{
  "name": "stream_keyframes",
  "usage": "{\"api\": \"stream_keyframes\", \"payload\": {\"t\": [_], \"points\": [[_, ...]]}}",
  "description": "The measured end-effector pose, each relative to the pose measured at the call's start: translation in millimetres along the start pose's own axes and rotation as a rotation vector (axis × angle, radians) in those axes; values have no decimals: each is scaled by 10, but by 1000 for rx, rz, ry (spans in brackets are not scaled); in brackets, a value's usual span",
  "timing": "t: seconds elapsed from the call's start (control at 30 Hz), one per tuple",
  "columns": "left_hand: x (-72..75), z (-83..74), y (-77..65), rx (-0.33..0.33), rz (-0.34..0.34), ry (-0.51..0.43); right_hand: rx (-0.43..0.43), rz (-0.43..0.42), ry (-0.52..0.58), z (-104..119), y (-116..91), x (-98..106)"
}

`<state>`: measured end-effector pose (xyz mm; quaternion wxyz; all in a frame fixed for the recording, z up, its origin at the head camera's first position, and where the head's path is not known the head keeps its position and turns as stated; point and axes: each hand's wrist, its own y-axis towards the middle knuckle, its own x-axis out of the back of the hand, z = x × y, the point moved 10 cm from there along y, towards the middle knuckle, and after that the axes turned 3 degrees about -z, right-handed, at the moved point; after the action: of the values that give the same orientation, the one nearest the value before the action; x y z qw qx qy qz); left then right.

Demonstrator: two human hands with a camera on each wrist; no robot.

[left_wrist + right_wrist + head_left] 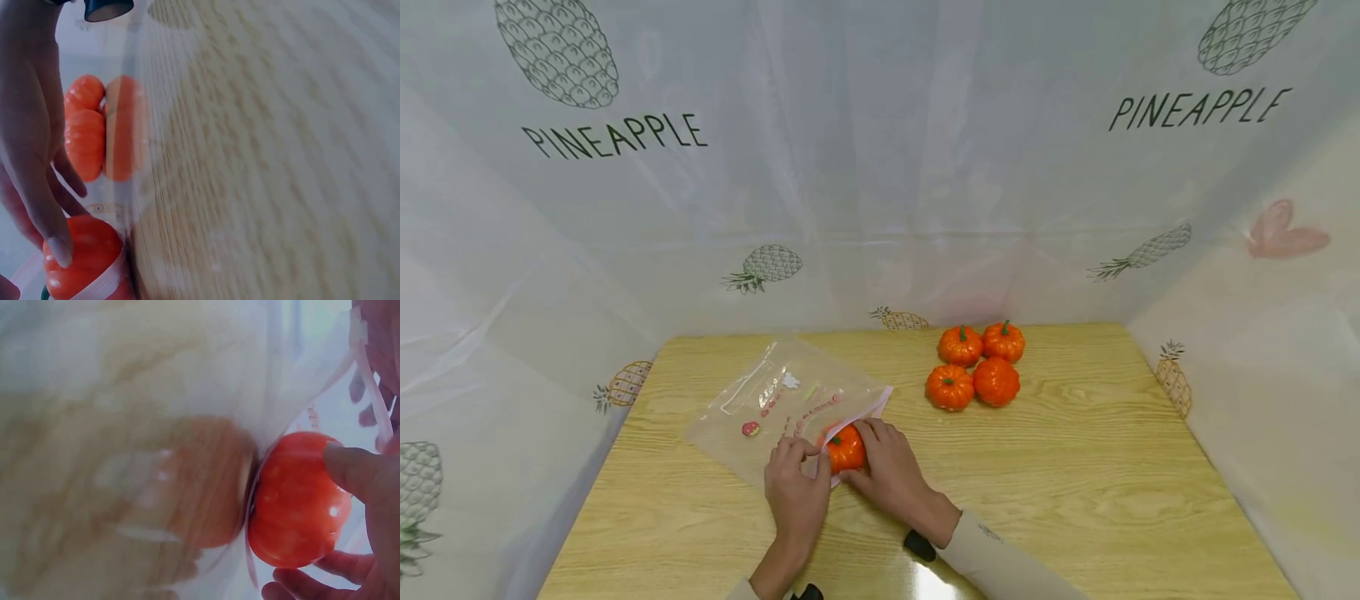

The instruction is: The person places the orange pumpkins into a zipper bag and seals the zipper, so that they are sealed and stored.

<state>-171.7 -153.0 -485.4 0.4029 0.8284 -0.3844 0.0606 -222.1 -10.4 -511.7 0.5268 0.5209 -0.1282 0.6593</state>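
Note:
A clear plastic zip bag (pixel 737 454) with a pink top strip and small printed pictures lies flat and slanted on the table. At its mouth, on the right, sits a small orange toy pumpkin (pixel 847 451), partly under the pink strip. My right hand (pixel 891 471) grips this pumpkin from the right, thumb on one side and fingers on the other; the right wrist view shows the pumpkin (pixel 300 500) against the bag's pink edge (pixel 375 394). My left hand (pixel 797 483) pinches the bag's edge just left of the pumpkin. The fingertips there are partly hidden.
Several more orange pumpkins (pixel 950 387) stand clustered at the back of the wooden table (pixel 1075 483), right of the bag. A whitish curtain (pixel 880 167) with pineapple prints hangs behind the table and along both sides.

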Motion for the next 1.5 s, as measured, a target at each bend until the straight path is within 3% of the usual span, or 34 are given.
{"api": "stream_keyframes", "payload": {"t": [0.23,0.4,0.67,0.97,1.2,1.5], "points": [[-24,-103,-5,-52,-5,-20,-22,2,33,15,31,-66],[-34,-115,-11,-50,-6,-4,-7,-13,15,57,45,-80],[-18,-127,-16,-50,-17,0,-67,-82,-38,73,-9,-44],[-24,-134,-13,-54,-27,-5,-7,-29,-1,159,32,-61],[-35,-103,-31,-56,-26,2,-52,25,105,-50,-122,107],[-32,-89,-34,-51,-36,-9,-161,-55,126,-570,-325,548]]}}
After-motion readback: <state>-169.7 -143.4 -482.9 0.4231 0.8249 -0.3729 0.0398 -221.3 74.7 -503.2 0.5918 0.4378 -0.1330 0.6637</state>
